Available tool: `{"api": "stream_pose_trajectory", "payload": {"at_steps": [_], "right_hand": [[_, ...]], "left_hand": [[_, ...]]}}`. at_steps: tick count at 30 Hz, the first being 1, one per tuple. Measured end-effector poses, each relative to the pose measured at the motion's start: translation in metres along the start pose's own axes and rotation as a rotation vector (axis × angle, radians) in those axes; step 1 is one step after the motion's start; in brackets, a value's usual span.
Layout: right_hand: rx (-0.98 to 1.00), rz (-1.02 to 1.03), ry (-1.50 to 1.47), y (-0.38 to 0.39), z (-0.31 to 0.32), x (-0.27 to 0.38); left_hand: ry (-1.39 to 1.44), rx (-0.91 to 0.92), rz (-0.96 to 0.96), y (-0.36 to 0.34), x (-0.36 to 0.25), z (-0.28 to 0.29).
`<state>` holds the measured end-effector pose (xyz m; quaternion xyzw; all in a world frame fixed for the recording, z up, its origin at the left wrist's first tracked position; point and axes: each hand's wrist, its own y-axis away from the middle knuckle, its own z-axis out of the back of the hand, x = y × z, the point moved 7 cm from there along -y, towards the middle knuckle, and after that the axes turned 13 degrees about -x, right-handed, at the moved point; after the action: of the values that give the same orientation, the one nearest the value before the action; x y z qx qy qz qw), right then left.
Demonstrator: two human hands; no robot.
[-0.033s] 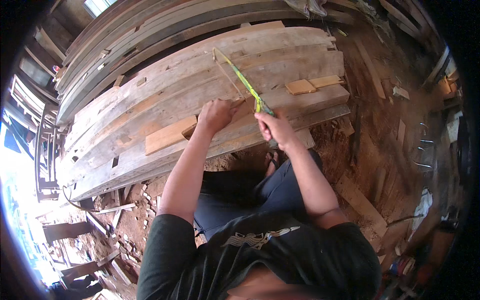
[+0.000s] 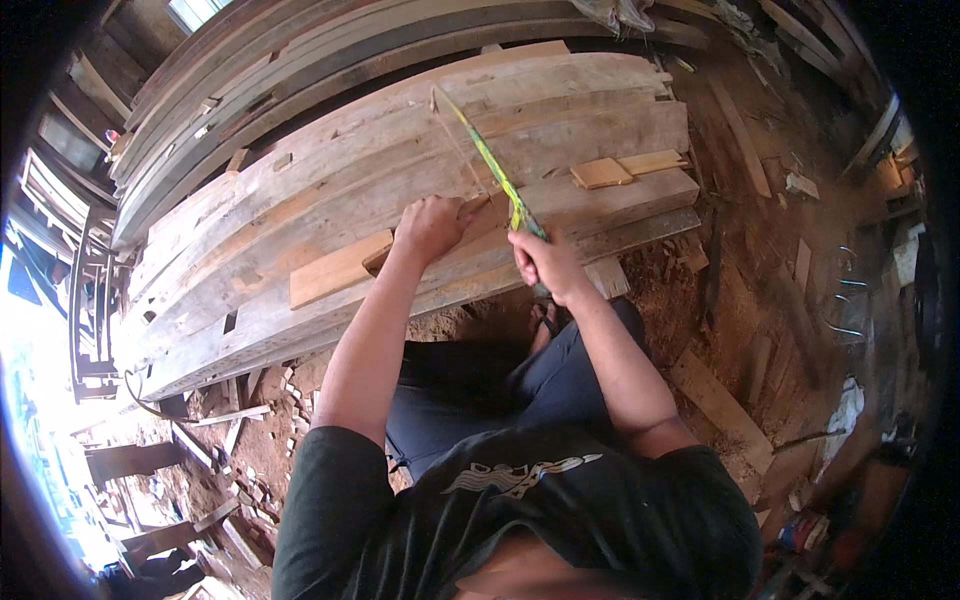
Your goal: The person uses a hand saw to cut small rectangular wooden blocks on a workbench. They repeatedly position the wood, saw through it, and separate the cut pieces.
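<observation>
While right hand point(image 2: 545, 262) stays clamped on saw point(image 2: 487, 157) above plank stack point(image 2: 600, 130), saw tip point(image 2: 435, 93) has shifted slightly toward stack's far side, suggesting sawing under way. Left hand point(image 2: 430, 224) lies over wood piece point(image 2: 475, 206) atop stack; cannot tell if gripping
</observation>
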<state>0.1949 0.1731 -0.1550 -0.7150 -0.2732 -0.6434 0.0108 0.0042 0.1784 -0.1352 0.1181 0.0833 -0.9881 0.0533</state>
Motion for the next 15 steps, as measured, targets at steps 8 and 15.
{"api": "stream_pose_trajectory", "payload": {"at_steps": [8,15], "right_hand": [[-0.049,0.053,-0.023,0.056,0.044,-0.017],[0.072,0.002,-0.058,-0.01,0.009,0.022]], "left_hand": [[0.007,-0.016,-0.128,-0.016,0.002,-0.01],[-0.026,-0.027,-0.057,-0.005,-0.011,-0.003]]}}
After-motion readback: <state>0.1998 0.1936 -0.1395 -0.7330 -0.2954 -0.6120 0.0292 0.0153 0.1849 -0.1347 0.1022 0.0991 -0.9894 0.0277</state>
